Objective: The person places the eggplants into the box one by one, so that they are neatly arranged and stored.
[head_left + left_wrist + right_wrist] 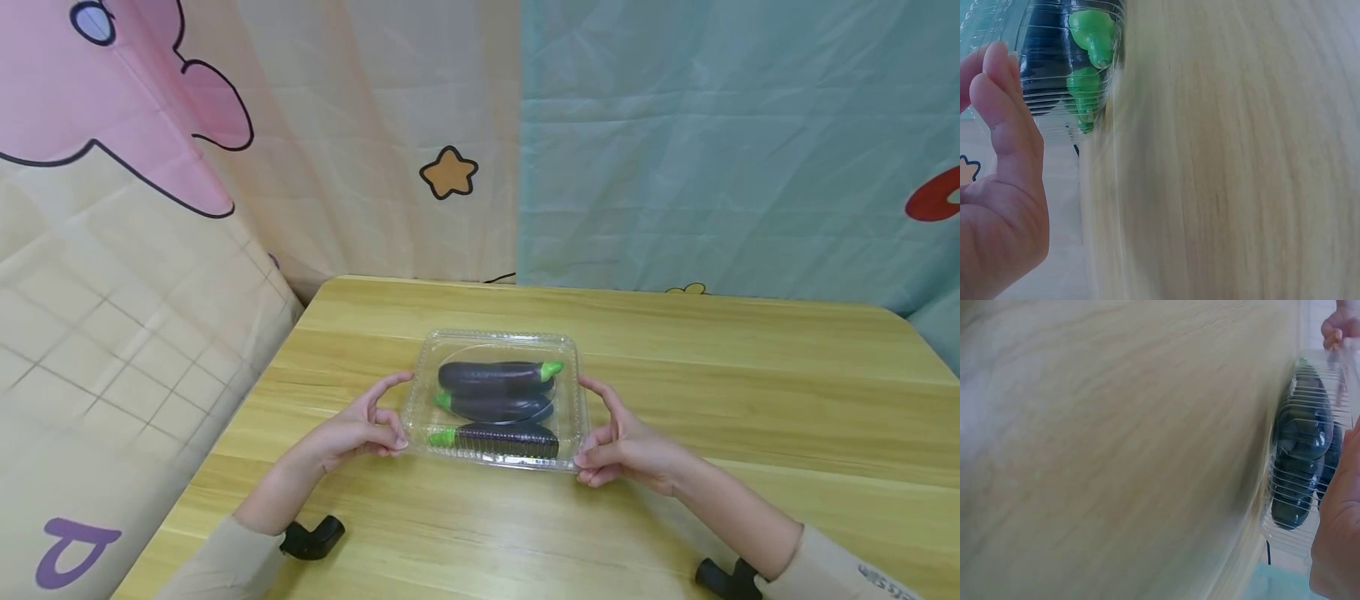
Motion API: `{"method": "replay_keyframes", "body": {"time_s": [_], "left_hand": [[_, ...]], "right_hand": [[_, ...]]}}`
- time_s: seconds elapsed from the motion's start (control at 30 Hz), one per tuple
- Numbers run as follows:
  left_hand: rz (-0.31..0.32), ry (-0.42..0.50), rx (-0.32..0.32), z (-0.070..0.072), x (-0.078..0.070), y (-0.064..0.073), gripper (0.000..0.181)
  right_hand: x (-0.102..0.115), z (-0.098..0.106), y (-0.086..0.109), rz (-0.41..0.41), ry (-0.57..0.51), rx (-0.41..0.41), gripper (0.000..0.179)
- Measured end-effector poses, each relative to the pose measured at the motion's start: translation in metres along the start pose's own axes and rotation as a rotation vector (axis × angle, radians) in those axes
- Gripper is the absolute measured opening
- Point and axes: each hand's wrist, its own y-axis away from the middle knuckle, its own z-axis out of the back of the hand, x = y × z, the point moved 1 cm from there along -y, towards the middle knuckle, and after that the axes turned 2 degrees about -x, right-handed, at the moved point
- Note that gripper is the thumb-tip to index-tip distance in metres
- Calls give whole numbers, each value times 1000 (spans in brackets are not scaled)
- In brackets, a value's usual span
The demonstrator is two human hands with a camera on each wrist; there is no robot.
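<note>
A clear plastic clamshell box (502, 337) is in the middle of the head view, low over the wooden table. Inside lie three dark purple eggplants with green stems: a far one (487, 377), a middle one (501, 409) and a near one (513, 440). My left hand (356, 433) grips the box's left side, thumb at the near corner and a finger stretched along the edge. On the opposite side, my right hand (633, 450) holds the right edge in the same way. The left wrist view shows two green stems (1091, 34) through the ribbed wall.
The wooden table (750, 375) spreads around the box, with its far edge near the hanging printed curtains (712, 167). At each sleeve cuff sits a black fitting, one on the left (313, 537) and one on the right (726, 578).
</note>
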Motion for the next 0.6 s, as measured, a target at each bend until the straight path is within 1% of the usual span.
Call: {"method": "replay_keyframes", "body": {"time_s": [0.27,0.6], "left_hand": [[3,-9,0,1,1,0,95],[10,-22,3,0,0,-1,96]], "right_hand": [[-2,0,-1,8,-16,8,105],[-1,-1,-1,-9,-8,-22,106]]}}
